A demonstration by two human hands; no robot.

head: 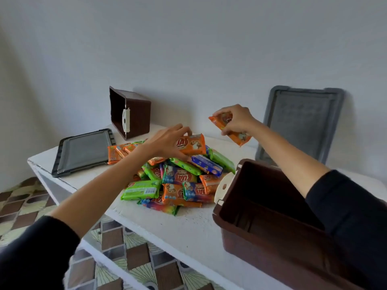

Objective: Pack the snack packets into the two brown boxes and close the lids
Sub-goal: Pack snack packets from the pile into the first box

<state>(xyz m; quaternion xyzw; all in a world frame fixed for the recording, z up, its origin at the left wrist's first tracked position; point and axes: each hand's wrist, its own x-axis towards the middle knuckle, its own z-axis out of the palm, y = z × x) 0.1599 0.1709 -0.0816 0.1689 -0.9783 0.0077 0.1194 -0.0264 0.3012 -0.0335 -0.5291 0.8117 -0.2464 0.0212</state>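
Our left hand reaches over the heap of snack packets in the middle of the white counter. Its fingers and thumb are curled round the top orange packet, which rests on the heap. Our right hand is raised above the counter behind the heap and pinches a second orange packet between its bent fingers and thumb; this packet hangs tilted in the air, touching nothing else.

The heap mixes orange, green and blue wrappers, and a short row of orange packets lies just to its left. The near brown box stands upright at the right edge of the counter, lid off, with its white latch almost touching the heap (our right sleeve hides part of its inside). The far brown box is tipped on its side by the wall, its opening facing left. One grey lid lies flat on the left end of the counter, and the other grey lid leans upright against the wall behind the near box. A patterned tile floor shows below.
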